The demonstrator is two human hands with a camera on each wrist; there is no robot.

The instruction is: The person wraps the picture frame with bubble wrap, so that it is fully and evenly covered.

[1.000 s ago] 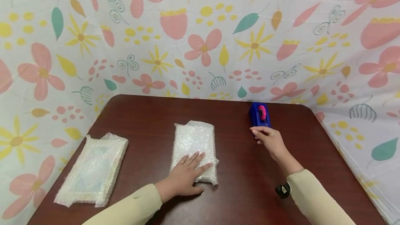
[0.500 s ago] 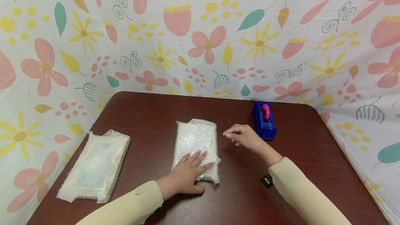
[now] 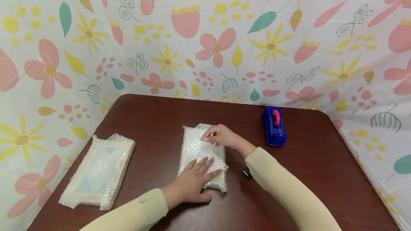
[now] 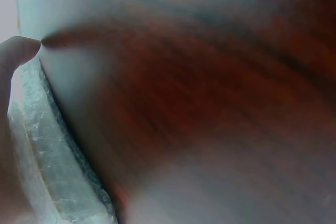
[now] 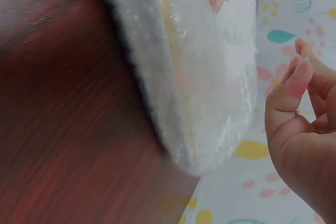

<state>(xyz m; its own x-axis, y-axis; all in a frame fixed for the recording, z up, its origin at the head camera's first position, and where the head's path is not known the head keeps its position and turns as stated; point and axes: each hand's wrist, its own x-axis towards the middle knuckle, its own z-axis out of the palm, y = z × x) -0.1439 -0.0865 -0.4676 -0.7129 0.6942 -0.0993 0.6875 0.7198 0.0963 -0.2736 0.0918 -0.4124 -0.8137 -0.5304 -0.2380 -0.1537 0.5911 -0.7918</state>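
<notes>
A flat package in bubble wrap (image 3: pixel 192 146) lies at mid-table. My left hand (image 3: pixel 192 181) rests on its near part with fingers spread, the thumb reaching to the table beside it. Over the far part of the package is my right hand (image 3: pixel 223 137), thumb and forefinger pinched together, as the right wrist view also shows. They pinch what seems to be a short piece of clear tape, barely visible. In the left wrist view the thumb (image 4: pixel 20 53) appears beside the wrapped edge. A blue tape dispenser (image 3: pixel 275 131) with a pink core stands to the right.
A second bubble-wrapped package (image 3: pixel 97 170) lies on the left of the dark brown table (image 3: pixel 154 117). Behind the table hangs a white floral cloth (image 3: pixel 205 45). A small black device (image 3: pixel 246 173) shows under the right sleeve.
My right hand has moved left from the front of the tape dispenser to above the middle package, its fingertips still pinched. My left hand has stayed on the package.
</notes>
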